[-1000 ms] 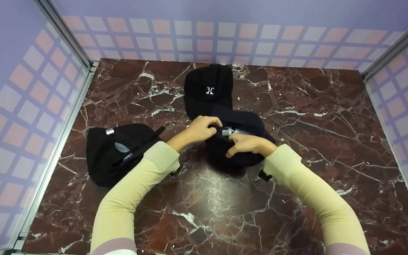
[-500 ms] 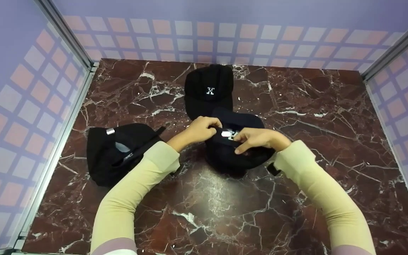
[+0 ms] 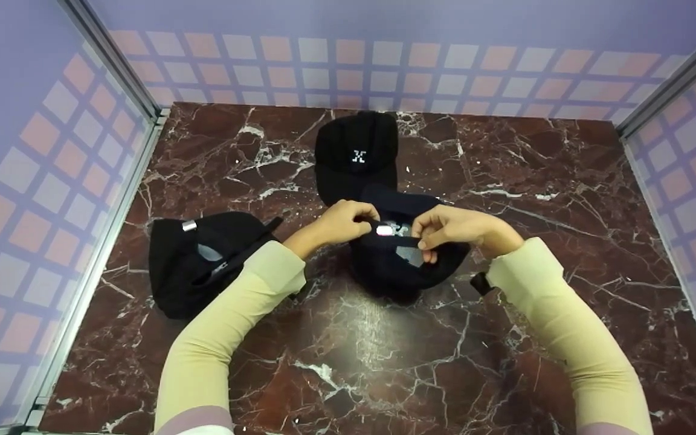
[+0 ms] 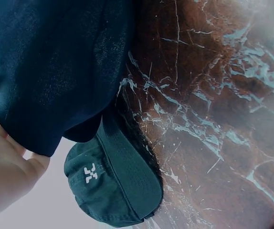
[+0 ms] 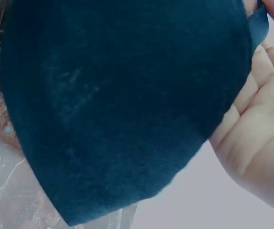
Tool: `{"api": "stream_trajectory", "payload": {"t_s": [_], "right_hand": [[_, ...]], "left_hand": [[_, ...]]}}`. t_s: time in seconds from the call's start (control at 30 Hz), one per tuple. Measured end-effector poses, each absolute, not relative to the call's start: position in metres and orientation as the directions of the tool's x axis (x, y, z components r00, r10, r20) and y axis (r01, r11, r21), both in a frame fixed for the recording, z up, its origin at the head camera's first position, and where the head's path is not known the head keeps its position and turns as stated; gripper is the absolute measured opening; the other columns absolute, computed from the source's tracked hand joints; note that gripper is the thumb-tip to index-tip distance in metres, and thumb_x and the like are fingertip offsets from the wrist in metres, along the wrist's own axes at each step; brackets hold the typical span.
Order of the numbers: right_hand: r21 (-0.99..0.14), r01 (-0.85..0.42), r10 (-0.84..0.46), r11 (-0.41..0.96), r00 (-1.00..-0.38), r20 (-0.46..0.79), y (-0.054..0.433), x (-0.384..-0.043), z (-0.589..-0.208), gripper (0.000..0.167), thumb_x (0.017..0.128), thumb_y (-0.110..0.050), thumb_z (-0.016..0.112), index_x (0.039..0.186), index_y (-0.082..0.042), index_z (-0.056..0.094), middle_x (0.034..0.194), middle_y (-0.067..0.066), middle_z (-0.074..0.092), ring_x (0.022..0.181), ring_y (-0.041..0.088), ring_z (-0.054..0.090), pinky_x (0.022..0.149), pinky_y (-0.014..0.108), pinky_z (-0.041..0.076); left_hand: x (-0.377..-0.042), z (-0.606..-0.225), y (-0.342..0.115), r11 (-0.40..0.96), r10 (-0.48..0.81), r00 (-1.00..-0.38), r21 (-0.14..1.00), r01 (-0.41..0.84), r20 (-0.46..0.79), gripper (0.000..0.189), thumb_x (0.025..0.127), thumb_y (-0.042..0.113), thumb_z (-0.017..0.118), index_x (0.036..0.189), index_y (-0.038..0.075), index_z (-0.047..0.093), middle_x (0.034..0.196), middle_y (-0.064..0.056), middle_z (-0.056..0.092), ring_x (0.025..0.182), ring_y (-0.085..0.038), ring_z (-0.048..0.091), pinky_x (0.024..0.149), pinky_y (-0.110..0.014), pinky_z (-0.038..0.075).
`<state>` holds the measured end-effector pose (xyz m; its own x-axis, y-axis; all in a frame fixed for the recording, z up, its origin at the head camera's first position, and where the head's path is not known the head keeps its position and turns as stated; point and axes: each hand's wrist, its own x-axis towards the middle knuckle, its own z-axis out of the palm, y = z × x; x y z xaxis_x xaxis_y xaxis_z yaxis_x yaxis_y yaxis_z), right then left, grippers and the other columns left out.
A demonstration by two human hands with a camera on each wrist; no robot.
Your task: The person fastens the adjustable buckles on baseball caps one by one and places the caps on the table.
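Note:
A dark baseball cap (image 3: 390,272) is between the two hands, its adjuster strap (image 3: 407,241) and shiny metal buckle (image 3: 385,231) facing up. The left hand (image 3: 341,222) pinches the cap's edge beside the buckle. Thumb and fingers of the right hand (image 3: 460,228) pinch the strap to the right of the buckle. In the left wrist view, the cap's dark fabric (image 4: 56,62) fills the upper left, with the hand at its edge. Dark fabric (image 5: 127,109) also covers much of the right wrist view and hides part of the right hand's fingers.
A black cap (image 3: 357,142) with a white emblem lies behind the held cap, which overlaps its brim. Another black cap (image 3: 197,272) lies on the left by the left forearm. Patterned panels (image 3: 384,60) border the dark red marbled table (image 3: 348,368) at the back and sides.
The right hand has moved right, away from the buckle, and now pinches the strap, which stretches out in view. The left hand has stayed nearly still at the cap's edge.

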<state>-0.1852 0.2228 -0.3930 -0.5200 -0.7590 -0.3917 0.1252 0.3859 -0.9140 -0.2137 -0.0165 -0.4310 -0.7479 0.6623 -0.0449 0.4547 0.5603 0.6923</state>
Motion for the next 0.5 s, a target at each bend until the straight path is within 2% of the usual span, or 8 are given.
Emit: {"api": "stream_trajectory", "payload": {"t_s": [0.17, 0.37, 0.5], "right_hand": [[-0.938, 0.075, -0.780, 0.339, -0.536, -0.325, 0.222, -0.181, -0.384, 0.017, 0.084, -0.007, 0.056, 0.087, 0.008, 0.050, 0.065, 0.001, 0.055, 0.057, 0.014, 0.055, 0.058, 0.025, 0.046], [-0.974, 0.000, -0.790, 0.225, -0.585, -0.183, 0.215, -0.175, -0.377, 0.006, 0.085, -0.010, 0.055, 0.081, -0.005, 0.055, 0.063, -0.003, 0.055, 0.056, 0.009, 0.053, 0.055, 0.023, 0.044], [-0.984, -0.016, -0.751, 0.178, -0.648, -0.125, 0.209, -0.170, -0.374, 0.017, 0.087, -0.010, 0.051, 0.078, 0.004, 0.053, 0.060, -0.002, 0.053, 0.053, 0.014, 0.051, 0.053, 0.025, 0.044]], "left_hand": [[-0.213, -0.428, -0.015, 0.555, 0.679, -0.732, 0.696, 0.455, -0.063, 0.023, 0.077, 0.012, 0.053, 0.097, 0.008, 0.064, 0.096, -0.007, 0.065, 0.081, -0.017, 0.054, 0.080, -0.033, 0.044], [-0.213, -0.426, -0.015, 0.551, 0.687, -0.724, 0.699, 0.457, -0.068, 0.021, 0.078, 0.016, 0.056, 0.095, 0.007, 0.064, 0.090, -0.005, 0.065, 0.076, -0.015, 0.051, 0.076, -0.030, 0.043], [-0.213, -0.427, -0.015, 0.546, 0.693, -0.719, 0.691, 0.473, -0.056, 0.018, 0.079, 0.019, 0.058, 0.090, 0.006, 0.063, 0.077, -0.001, 0.059, 0.068, -0.012, 0.045, 0.065, -0.024, 0.038]]}}
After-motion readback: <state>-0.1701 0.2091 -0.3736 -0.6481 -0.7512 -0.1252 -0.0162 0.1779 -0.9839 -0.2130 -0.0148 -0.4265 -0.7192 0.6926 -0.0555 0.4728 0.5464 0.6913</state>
